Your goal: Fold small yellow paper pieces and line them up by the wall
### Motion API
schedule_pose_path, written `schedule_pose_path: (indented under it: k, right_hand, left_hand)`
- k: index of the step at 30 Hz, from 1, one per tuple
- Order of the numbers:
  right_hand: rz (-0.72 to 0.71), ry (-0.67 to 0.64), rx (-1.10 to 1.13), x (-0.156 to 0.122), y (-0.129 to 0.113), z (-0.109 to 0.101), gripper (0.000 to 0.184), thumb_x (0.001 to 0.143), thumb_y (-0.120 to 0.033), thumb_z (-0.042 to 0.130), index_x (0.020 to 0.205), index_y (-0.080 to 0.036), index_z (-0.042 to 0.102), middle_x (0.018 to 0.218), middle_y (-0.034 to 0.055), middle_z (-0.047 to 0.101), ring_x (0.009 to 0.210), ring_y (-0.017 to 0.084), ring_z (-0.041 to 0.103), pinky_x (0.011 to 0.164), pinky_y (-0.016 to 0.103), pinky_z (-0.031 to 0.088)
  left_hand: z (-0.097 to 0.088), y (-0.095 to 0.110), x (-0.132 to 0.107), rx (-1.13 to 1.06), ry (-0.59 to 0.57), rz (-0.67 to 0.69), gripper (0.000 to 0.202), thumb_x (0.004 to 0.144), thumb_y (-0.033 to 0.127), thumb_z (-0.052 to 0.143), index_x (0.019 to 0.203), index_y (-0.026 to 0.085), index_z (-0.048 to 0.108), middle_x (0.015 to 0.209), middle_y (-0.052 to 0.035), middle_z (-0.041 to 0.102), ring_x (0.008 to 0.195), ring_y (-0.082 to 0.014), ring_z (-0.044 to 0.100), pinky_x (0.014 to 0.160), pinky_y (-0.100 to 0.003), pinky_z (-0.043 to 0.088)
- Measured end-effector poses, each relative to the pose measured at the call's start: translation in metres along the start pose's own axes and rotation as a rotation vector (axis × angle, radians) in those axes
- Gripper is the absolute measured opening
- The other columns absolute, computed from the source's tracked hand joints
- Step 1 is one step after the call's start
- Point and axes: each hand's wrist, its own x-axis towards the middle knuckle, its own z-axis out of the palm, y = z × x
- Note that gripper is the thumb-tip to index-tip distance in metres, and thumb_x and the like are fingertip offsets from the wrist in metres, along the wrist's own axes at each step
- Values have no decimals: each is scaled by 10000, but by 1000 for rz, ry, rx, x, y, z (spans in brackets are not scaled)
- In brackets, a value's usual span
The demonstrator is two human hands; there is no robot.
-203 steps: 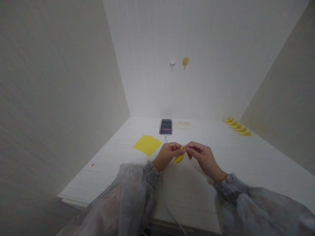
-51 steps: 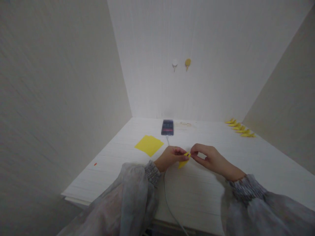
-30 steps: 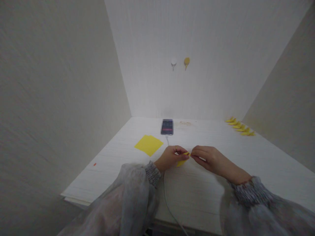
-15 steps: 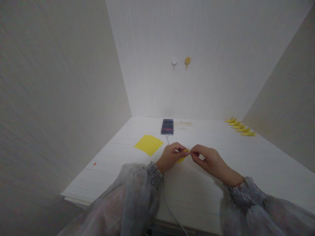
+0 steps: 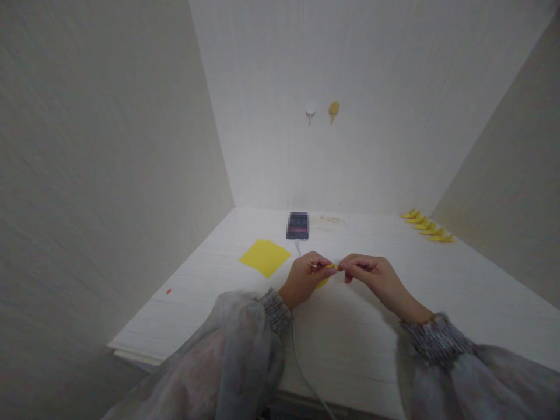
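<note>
My left hand (image 5: 304,279) and my right hand (image 5: 371,275) meet over the middle of the white table (image 5: 459,291). Both pinch a small folded piece of yellow paper (image 5: 326,275) between fingertips and thumbs. Most of the piece is hidden by the fingers; only a thin edge and a lower corner show. A ring sits on a finger of my left hand. Both hands are a little above the tabletop.
A flat stack of yellow paper squares (image 5: 265,257) lies left of my hands. A phone (image 5: 298,225) with a cable (image 5: 301,373) lies behind them. Several folded yellow pieces (image 5: 426,226) line the far right edge. Two wall hooks (image 5: 322,111) are on the back wall.
Both hands have stayed together on the yellow piece, working it with small finger moves. It looks flatter and narrower now, and the hands sit slightly higher than a second ago.
</note>
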Motion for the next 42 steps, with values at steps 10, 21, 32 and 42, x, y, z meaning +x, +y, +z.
schedule_pose_path:
  k: [10,21,32,42]
  right_hand:
    - [65,-33,-2,3,-2,2,148,702,-315,556,679,-179,608,650,-1,572,507,98,493,517,236,410]
    - [-43,-97,-317,2,1,6,187,795,-286,429,727,-176,564,572,-6,522,531,116,488,496,223,372]
    - [-128,-103,-393,2,-4,3,182,792,-241,441,660,-174,545,573,-5,519,541,117,488,526,228,372]
    - [-260,-93,-478,-2,-3,6,187,829,-227,369,700,-182,495,649,22,516,602,133,480,548,240,381]
  left_hand:
    - [-2,7,-1,226,-29,61,236,697,380,539,699,146,571,663,1,506,588,-79,444,544,-205,353]
    - [-3,8,-1,294,-30,195,212,722,357,525,711,150,565,697,-18,519,656,-100,467,602,-220,386]
    - [-2,5,-2,243,-29,132,217,706,360,541,701,144,557,687,-10,514,635,-92,455,590,-218,374]
    - [-2,11,-2,240,-59,155,211,716,350,535,694,146,582,685,-11,507,639,-90,450,590,-212,366]
